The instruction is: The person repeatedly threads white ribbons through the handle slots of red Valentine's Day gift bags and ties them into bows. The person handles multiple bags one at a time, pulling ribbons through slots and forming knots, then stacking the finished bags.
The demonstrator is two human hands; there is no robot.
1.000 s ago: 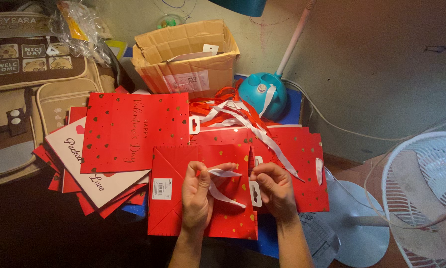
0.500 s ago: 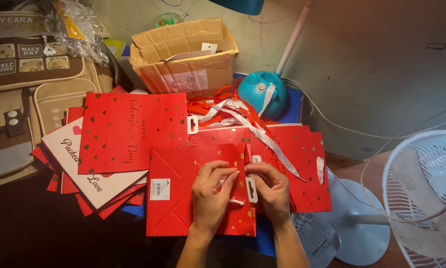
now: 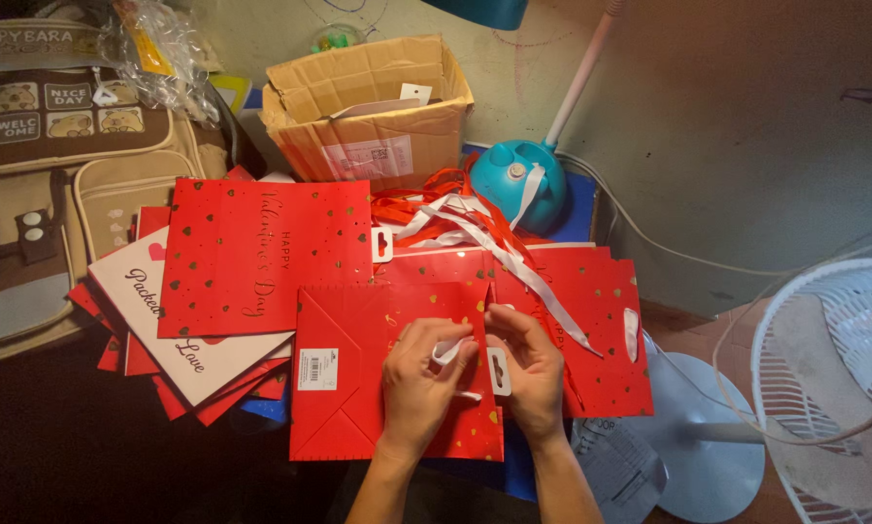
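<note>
Your left hand [image 3: 418,380] rests on a flat red paper bag [image 3: 358,388], and its fingers pinch a short bit of white ribbon [image 3: 447,351] near the top edge of the bag. Your right hand [image 3: 533,374] sits just beside it, fingers curled in toward the same spot. It touches the ribbon end and a small white tag [image 3: 499,371] that lies between your two hands. You cannot tell how tight the right hand grips, because the fingers hide it.

The red bag lies flat, right in front of you, with gold hearts on it and a white sticker [image 3: 317,370] at its left side. Under it, to the right, lies another red bag [image 3: 601,330]. Long white and red ribbons [image 3: 475,233] trail across that one from the far side.

To the left is a pile of red bags [image 3: 261,252] with gold spots, and a white card with a red heart [image 3: 164,311] pokes out from under the top one. Far from you stands an open brown box [image 3: 368,107]. Beside it, to the right, is a blue lamp base [image 3: 518,180]. A tan backpack [image 3: 38,175] leans at the far left. A white fan [image 3: 824,369] stands at the right.
</note>
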